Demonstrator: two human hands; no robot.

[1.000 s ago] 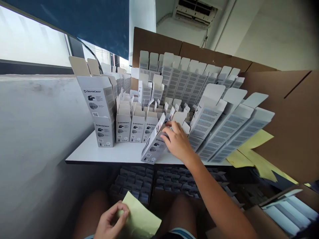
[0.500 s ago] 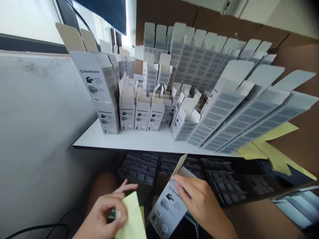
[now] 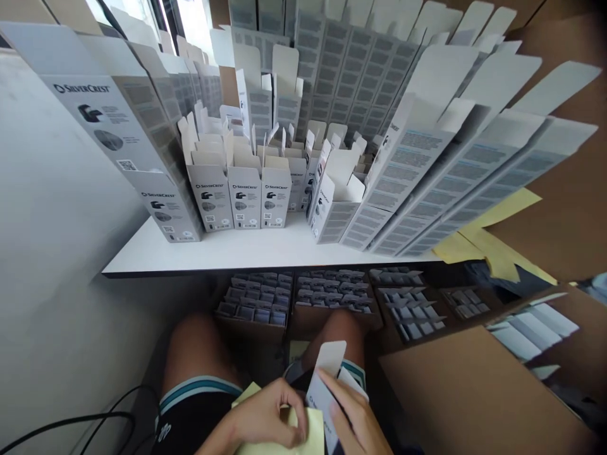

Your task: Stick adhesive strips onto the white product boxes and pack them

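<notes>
At the bottom centre, my left hand pinches a sheet of yellow paper, which spreads beneath its fingers. Just to its right, my right hand grips a white and grey printed carton whose top flaps stand up. The yellow paper and the carton are side by side above my lap, and the paper's edge meets or overlaps the carton's lower part. The lower end of the carton is out of view.
A white shelf ahead bears several rows of upright cartons with raised flaps. Beneath it are cardboard boxes filled with small cartons. Yellow paper strips hang at the right; black cables lie lower left.
The view has tilted down and shifted, showing more of the legs and boxes. The carton and the yellow paper are now close together; before, a gap lay between them.
</notes>
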